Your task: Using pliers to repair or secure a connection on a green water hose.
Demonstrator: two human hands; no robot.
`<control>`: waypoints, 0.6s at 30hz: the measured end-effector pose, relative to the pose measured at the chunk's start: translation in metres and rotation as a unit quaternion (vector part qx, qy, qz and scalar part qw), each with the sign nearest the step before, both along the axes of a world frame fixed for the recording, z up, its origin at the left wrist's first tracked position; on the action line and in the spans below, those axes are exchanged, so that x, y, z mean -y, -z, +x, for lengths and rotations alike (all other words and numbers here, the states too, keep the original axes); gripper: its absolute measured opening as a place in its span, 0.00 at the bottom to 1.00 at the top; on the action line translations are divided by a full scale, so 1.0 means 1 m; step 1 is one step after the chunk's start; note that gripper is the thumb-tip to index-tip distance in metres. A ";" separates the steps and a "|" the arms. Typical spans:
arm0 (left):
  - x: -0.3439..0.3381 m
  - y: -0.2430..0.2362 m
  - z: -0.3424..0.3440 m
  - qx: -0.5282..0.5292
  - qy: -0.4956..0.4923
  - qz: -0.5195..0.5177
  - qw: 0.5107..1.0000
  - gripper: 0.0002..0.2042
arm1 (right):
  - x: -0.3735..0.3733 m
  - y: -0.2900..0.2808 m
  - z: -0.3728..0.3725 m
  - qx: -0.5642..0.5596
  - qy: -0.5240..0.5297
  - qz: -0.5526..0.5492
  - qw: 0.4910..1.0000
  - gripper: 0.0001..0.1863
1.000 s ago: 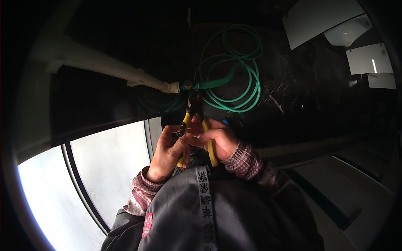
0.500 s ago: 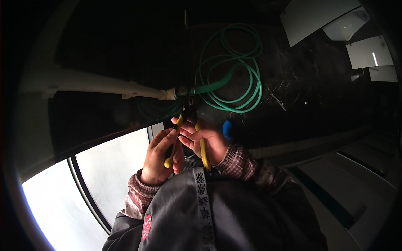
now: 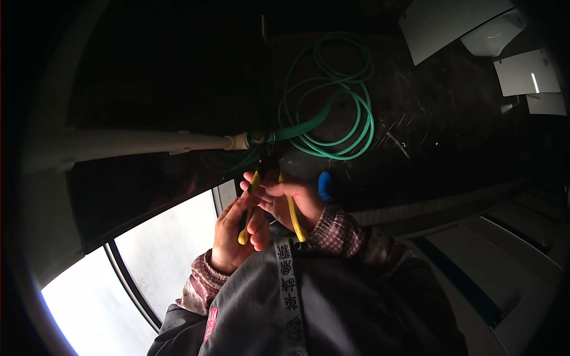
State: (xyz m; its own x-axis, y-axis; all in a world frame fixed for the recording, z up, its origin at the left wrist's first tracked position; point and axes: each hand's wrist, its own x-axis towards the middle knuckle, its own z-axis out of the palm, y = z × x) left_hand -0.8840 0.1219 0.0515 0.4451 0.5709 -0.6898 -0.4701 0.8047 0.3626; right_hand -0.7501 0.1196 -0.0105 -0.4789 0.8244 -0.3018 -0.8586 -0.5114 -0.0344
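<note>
The two hands have come a little lower in the middle of the picture than a moment ago, and the white pipe [image 3: 148, 143] on the left now lies flatter across the frame. The pliers [image 3: 268, 193] have slid down with the hands, so their dark tip now sits just under the spot where the pipe meets the green hose [image 3: 332, 113]. That tells me the tool is being lined up at that joint, but I cannot see if the tip bites on anything; it is too dark there.

The left hand [image 3: 237, 228] is curled round the left yellow handle, with the thumb lying along it. The right hand [image 3: 294, 199] is wrapped round the right yellow handle, fingers bent over the top. Both hands are closed on the pliers, and the handles stand a bit apart, like a thin letter V.

The handles look smooth and rubbery, bright yellow. The hose is thin, round and bendy, lying in loose loops in the upper middle of the frame. The pipe is hard, straight and pale, with a small metal joint [image 3: 256, 138] at its end. A small blue thing [image 3: 323, 185] peeks out just right of the right hand. The sleeves are soft checked cloth, and a grey jacket [image 3: 297, 302] fills the bottom. Flat pale panels [image 3: 451, 26] sit in the upper right corner.
</note>
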 end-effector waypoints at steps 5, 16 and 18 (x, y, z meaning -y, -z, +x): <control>-0.002 -0.001 -0.001 -0.005 0.009 0.011 1.000 0.10 | -0.003 -0.006 -0.001 0.004 0.017 -0.051 0.999 0.13; -0.002 -0.012 0.014 -0.097 0.022 0.055 0.994 0.10 | 0.003 0.010 -0.008 -0.030 0.023 -0.022 0.999 0.14; -0.002 -0.011 0.014 -0.117 0.034 0.074 0.990 0.10 | 0.002 0.007 -0.006 -0.026 0.018 -0.007 0.999 0.14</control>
State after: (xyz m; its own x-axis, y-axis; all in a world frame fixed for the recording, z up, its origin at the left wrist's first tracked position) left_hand -0.8700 0.1239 0.0623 0.3241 0.6471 -0.6900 -0.3061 0.7619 0.5708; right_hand -0.7563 0.1180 -0.0178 -0.4641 0.8375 -0.2885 -0.8772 -0.4798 0.0183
